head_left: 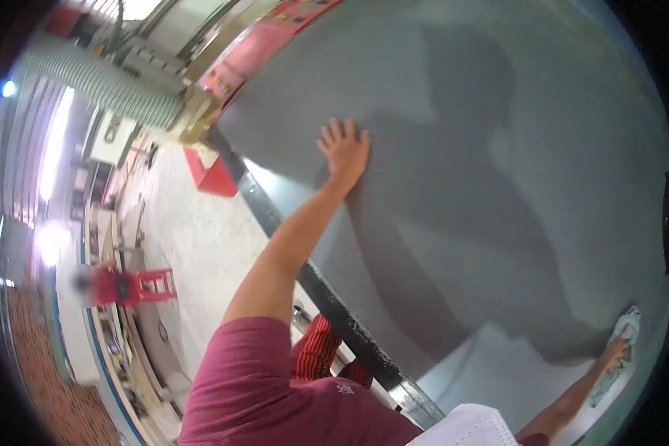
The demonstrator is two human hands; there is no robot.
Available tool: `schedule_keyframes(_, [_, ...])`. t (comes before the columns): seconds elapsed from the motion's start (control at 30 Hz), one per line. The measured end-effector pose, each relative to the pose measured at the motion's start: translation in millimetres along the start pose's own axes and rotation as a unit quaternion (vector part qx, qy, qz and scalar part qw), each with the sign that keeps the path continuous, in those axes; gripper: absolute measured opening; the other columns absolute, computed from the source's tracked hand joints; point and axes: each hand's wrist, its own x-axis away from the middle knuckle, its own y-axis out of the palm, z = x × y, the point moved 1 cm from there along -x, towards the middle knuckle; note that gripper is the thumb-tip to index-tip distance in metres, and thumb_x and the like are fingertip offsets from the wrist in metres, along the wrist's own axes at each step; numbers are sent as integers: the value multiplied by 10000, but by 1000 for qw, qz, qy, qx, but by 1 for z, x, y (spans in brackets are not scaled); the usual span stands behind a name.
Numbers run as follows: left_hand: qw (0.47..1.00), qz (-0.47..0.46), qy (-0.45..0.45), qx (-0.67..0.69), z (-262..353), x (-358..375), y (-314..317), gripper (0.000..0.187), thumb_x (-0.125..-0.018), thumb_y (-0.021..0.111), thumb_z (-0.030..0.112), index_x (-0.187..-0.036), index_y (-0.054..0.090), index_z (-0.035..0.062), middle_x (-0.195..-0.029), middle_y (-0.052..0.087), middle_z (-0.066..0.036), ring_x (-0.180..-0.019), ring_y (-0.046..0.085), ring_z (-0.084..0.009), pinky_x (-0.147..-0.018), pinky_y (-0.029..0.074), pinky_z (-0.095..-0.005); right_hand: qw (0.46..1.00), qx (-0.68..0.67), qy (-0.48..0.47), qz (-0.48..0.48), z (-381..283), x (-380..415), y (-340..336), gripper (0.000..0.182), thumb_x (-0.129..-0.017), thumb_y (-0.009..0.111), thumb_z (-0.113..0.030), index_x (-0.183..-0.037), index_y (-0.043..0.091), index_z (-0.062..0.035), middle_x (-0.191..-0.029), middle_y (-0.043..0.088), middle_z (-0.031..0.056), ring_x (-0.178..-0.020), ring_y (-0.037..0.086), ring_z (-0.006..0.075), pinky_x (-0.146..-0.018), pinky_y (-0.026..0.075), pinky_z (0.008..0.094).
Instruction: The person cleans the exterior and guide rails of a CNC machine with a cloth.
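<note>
My left hand [346, 152] lies flat on a large smooth grey panel surface [453, 215], fingers spread and nothing in it. Far to the right, near that surface's edge, my right hand [618, 352] is closed on a pale crumpled cloth [629, 321] and presses it against the surface. The right fingers are partly hidden by the cloth's folds. My shadow falls across the middle of the grey surface.
A dark worn metal edge [342, 316] borders the surface by my body. Beyond it stand a pink machine part [249, 48], a ribbed hose [108, 85] and a red bin [209, 175]. A person in red [115, 286] sits by a red stool [156, 285].
</note>
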Motion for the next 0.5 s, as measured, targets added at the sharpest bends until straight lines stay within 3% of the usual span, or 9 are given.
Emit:
schedule_keyframes(0.23, [996,7,-6,85,-5,-7,-4,548,-895,347,407,-1316,332,58,-1393,213,-235,-1279,141,-469,-1009,107,-600,992,6,-79,96,-220,120,-126,597,-833,352,-611,-1353,259,-335,-1299,418,64,-1095,468,357,-731,450,569])
schedule_keyframes(0.3, [995,6,-13,102,-11,-6,-3,538,-895,359,393,-1309,342,50,-1390,219,-237,-1277,143,-472,-1007,113,-600,969,-69,-162,174,-274,191,-182,684,-786,315,-705,-1290,406,-251,-1284,445,87,-1094,458,414,-696,442,601])
schedule_keyframes(0.33, [993,14,-4,117,-13,-9,-3,528,-896,372,379,-1301,351,41,-1387,225,-239,-1275,145,-474,-1006,120,-600,949,-110,-217,198,-302,214,-182,696,-789,311,-702,-1294,403,-232,-1305,423,88,-1133,428,399,-753,430,587])
schedule_keyframes(0.4, [990,13,6,139,-13,-10,-6,509,-892,395,349,-1291,360,33,-1382,228,-241,-1277,153,-461,-1015,130,-583,951,-128,-257,110,-336,308,-289,710,-792,323,-694,-1330,352,-231,-1341,384,83,-1168,393,389,-849,399,540])
schedule_keyframes(0.5, [985,23,43,168,-24,-7,3,484,-879,440,302,-1268,381,20,-1371,248,-232,-1283,172,-426,-1032,151,-539,933,-168,-311,62,-389,412,-365,690,-794,335,-684,-1331,348,-252,-1372,343,51,-1212,337,388,-887,366,528])
